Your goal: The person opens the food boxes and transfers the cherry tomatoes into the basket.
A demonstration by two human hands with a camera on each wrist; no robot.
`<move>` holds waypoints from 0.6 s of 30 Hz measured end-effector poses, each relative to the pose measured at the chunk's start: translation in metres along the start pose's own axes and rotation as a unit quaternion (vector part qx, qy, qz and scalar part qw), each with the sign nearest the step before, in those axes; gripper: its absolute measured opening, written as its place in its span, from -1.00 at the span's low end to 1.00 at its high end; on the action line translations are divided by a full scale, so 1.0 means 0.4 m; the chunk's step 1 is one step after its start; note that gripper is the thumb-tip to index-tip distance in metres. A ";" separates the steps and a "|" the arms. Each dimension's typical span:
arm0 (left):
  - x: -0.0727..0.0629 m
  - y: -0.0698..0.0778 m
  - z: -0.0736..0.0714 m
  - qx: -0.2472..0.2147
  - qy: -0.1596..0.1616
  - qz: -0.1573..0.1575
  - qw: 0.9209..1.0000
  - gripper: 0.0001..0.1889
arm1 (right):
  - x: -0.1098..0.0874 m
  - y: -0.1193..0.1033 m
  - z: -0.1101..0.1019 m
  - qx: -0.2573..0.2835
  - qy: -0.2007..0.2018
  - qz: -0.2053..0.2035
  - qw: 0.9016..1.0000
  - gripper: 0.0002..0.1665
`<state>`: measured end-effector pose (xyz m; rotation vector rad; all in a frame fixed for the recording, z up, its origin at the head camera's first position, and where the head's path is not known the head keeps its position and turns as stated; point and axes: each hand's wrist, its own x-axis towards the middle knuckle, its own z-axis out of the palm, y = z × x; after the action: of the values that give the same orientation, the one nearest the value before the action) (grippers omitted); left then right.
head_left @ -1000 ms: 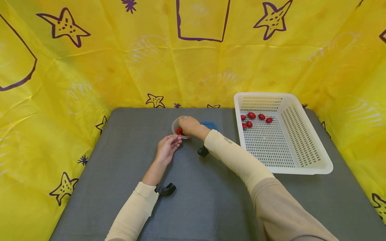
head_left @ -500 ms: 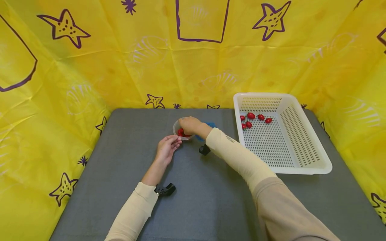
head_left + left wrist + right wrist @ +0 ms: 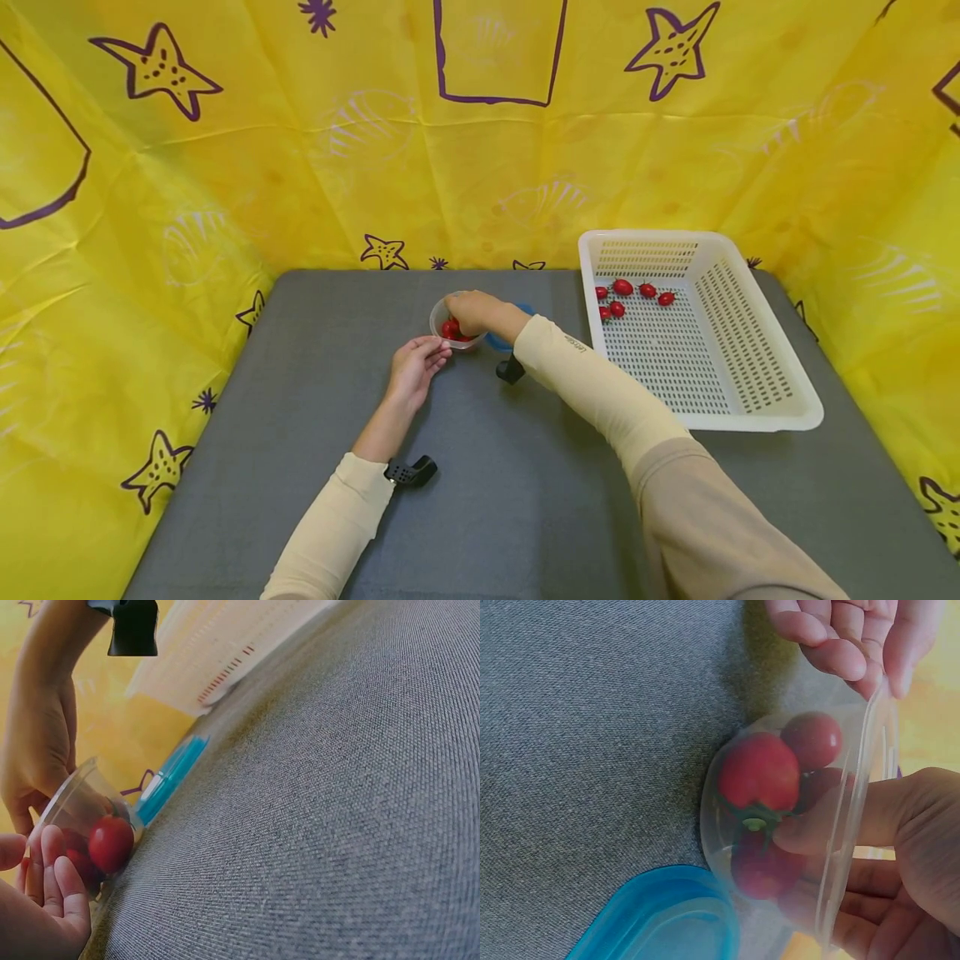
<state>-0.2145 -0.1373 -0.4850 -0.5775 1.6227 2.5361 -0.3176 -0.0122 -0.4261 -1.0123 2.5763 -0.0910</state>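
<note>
My left hand (image 3: pixel 414 371) pinches the near rim of a clear plastic tub (image 3: pixel 437 314) between thumb and fingertips. Inside the tub lie several cherry tomatoes (image 3: pixel 759 771), one with its green stem turned toward the right wrist camera. My right hand (image 3: pixel 472 312) reaches down into the tub from above. Its thumb and fingers close around a lower cherry tomato (image 3: pixel 761 874), partly blurred by the plastic wall. In the left wrist view, a red tomato (image 3: pixel 112 844) shows against the tub's side. Beside the tub lies a blue lid (image 3: pixel 679 915), partly covered by my right forearm in the head view.
A white perforated basket (image 3: pixel 776 367) stands on the right of the grey table (image 3: pixel 300 433), with several cherry tomatoes (image 3: pixel 622 287) in its far left corner. A yellow patterned cloth (image 3: pixel 480 183) hangs behind and at both sides of the table.
The tub and my right hand have shifted slightly to the right. More of the lid's near part shows below my right wrist. My left hand stays at the rim.
</note>
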 end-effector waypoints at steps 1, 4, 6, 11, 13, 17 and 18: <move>0.000 0.000 0.000 0.001 0.000 0.000 1.000 -0.91 | 0.000 0.000 0.001 0.004 0.002 0.001 1.000 -0.43; -0.001 -0.002 0.000 0.005 0.000 -0.001 1.000 -0.93 | -0.002 0.001 0.005 0.012 0.006 0.003 1.000 -0.40; -0.002 -0.002 0.000 0.005 0.002 -0.001 1.000 -0.94 | -0.002 0.000 0.005 0.016 0.006 0.004 1.000 -0.40; -0.006 -0.002 0.001 0.004 0.005 0.000 1.000 -0.93 | -0.007 -0.001 -0.002 0.027 0.010 0.003 1.000 -0.36; -0.006 -0.002 0.002 0.004 0.007 0.001 1.000 -0.93 | -0.010 0.000 -0.006 0.035 0.014 0.003 0.999 -0.36; -0.006 -0.004 0.006 0.003 0.019 0.000 1.000 -0.94 | -0.018 0.006 -0.017 0.061 0.017 -0.001 0.998 -0.40; -0.006 -0.006 0.008 0.002 0.022 0.000 1.000 -0.94 | -0.021 0.008 -0.021 0.070 0.016 -0.003 0.997 -0.42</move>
<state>-0.2125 -0.1332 -0.4849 -0.6364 1.6420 2.5369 -0.3170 -0.0048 -0.4162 -0.9732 2.5555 -0.2885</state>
